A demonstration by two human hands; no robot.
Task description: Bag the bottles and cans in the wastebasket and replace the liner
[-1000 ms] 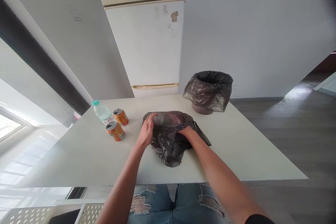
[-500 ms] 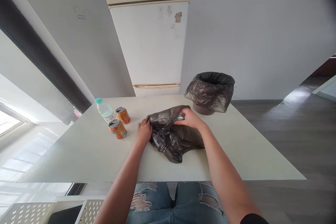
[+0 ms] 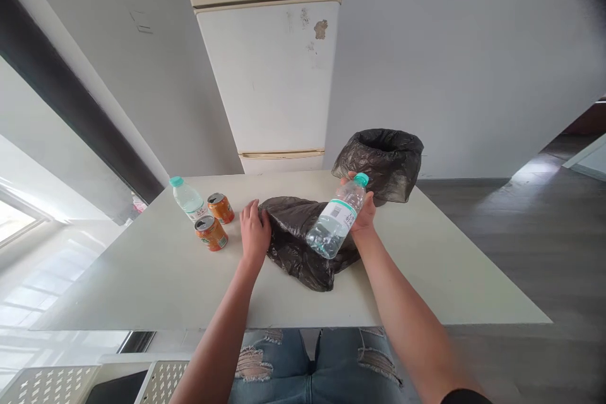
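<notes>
A crumpled dark plastic bag [image 3: 298, 246] lies on the white table [image 3: 416, 271] in front of me. My left hand [image 3: 254, 232] rests on the bag's left edge, fingers closed on the plastic. My right hand [image 3: 363, 209] is wrapped round a clear water bottle [image 3: 336, 218] with a teal cap, held tilted above the bag, cap pointing up and to the right.
A second teal-capped bottle [image 3: 186, 197] and two orange cans [image 3: 211, 232] [image 3: 220, 207] stand at the table's left. A bin lined with a dark bag [image 3: 383, 164] sits at the back right. A white fridge [image 3: 269, 76] stands behind the table.
My right hand has come out of the bag holding the water bottle and lifted it up and to the right. The left hand stayed on the bag's left edge.
</notes>
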